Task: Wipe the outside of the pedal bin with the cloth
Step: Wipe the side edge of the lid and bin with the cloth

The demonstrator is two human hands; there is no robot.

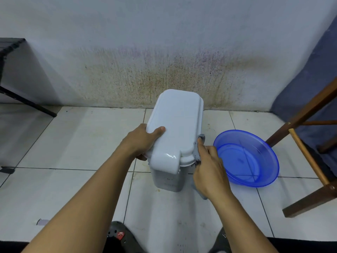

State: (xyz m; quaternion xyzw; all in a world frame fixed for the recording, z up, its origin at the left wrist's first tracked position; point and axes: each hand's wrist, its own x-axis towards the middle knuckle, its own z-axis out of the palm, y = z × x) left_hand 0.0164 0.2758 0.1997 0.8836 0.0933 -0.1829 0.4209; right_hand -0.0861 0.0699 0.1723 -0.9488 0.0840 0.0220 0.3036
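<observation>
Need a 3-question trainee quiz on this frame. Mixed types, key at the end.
1. Fill in: the left hand grips the pedal bin by the edge of its ___.
2. What holds the cloth against the bin's side? A) the left hand B) the right hand C) nothing, it lies loose
3. True or false: the blue basin stands on top of the bin.

Key: 1 lid. 2 B. 3 false, it sits on the tiled floor to the right of the bin.
</observation>
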